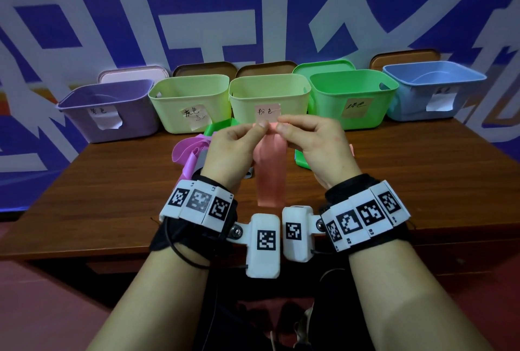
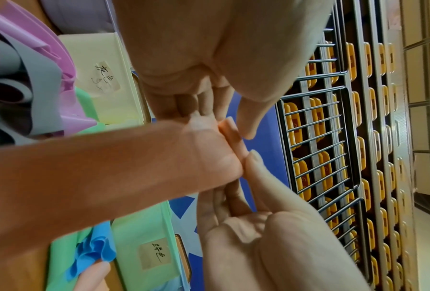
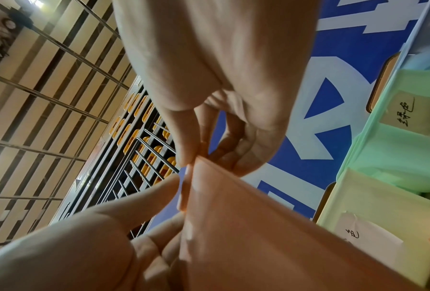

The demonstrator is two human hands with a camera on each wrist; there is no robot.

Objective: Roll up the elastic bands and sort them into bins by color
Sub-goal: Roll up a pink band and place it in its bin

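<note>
1. The left hand (image 1: 233, 151) and right hand (image 1: 315, 148) are raised above the table (image 1: 408, 181), each pinching the top edge of a pink band (image 1: 270, 170) between thumb and forefinger.
2. The band's top edge sits between the two sets of fingers (image 2: 248, 126), held tight; the rest hangs flat toward 6 o'clock, its lower end above the table.
3. In the left wrist view the top edge looks folded or just curled into a small roll (image 2: 230, 130); how far it is rolled is hard to tell.
4. Five bins stand in a row at 12 o'clock; the pink-labelled bin (image 1: 270, 91) is directly behind the hands.
5. A pile of loose bands (image 1: 191, 151) lies at 10 o'clock of the left hand, largely hidden by both hands.
</note>
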